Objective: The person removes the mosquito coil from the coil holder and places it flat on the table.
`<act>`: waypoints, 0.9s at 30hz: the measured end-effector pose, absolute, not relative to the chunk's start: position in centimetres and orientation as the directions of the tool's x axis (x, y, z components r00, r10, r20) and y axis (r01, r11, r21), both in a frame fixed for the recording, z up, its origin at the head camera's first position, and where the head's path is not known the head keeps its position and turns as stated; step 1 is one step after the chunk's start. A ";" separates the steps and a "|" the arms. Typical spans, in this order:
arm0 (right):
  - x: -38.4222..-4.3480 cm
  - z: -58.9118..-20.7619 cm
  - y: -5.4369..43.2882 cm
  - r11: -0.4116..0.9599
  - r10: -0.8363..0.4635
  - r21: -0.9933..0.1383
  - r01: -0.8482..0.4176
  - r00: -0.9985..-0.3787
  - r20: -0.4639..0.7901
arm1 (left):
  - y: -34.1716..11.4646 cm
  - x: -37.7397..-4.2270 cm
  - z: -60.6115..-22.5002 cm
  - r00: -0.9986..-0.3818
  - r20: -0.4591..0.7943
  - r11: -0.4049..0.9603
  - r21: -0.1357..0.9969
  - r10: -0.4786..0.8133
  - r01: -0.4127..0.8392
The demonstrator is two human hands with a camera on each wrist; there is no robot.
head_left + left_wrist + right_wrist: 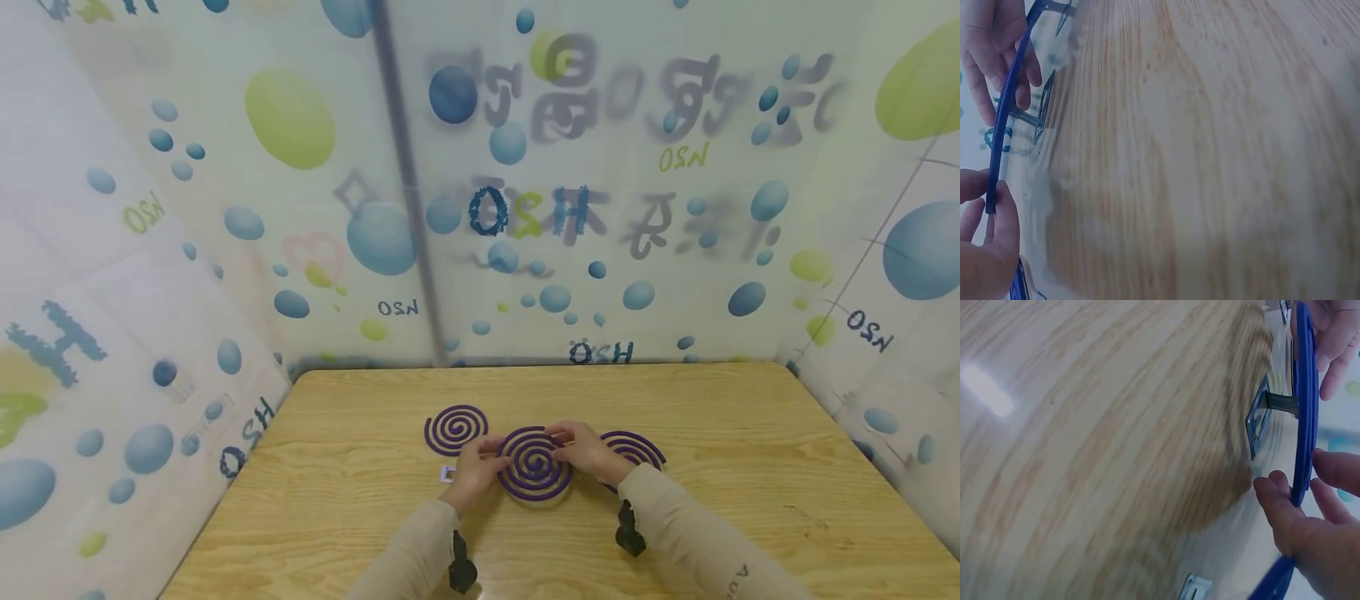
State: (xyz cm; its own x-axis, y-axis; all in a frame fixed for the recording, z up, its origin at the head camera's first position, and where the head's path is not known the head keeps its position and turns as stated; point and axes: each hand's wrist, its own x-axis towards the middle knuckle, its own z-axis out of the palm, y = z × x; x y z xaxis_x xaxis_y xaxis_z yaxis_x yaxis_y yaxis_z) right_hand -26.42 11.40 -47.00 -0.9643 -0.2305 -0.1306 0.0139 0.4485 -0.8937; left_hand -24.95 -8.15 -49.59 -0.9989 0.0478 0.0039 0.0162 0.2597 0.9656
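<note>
A dark purple mosquito coil [536,462] is held up over the table between both hands. My left hand [472,471] pinches its left edge, with thumb and fingers on either side. At the upper right edge my right hand [588,454] grips it the same way. From the coil's underside a thin metal stand [1259,422] with a flat, frame-like foot juts toward the table. The coil looks blue and edge-on in both wrist views, and the stand [1041,115] shows beside it in the left one.
A second coil [456,430] lies at the back left. Another coil [633,446] lies to the right, partly hidden by the right hand and sleeve. A small metal stand [447,474] sits beside the left hand. Patterned curtains [600,250] surround the wooden table [337,433].
</note>
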 end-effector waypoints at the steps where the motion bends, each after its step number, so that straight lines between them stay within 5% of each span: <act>1: -26.4 -47.1 11.3 0.444 -0.228 -0.896 0.013 -0.965 -0.127 | -8.2 -25.0 -49.6 -0.999 0.001 0.255 0.967 0.043 0.012; 27: -25.9 -47.9 10.7 0.377 -0.185 -0.925 0.051 -0.974 -0.129 | -8.3 -24.6 -49.3 -1.000 -0.022 0.189 0.982 0.006 -0.020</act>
State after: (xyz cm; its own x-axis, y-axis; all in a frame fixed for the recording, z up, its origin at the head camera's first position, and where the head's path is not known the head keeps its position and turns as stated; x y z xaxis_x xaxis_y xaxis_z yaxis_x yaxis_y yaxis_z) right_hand -25.91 10.66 -47.93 -0.9744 -0.1847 -0.1286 0.0505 0.3773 -0.9247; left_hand -24.56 -8.30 -49.33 -0.9997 0.0060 -0.0219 -0.0204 0.1889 0.9818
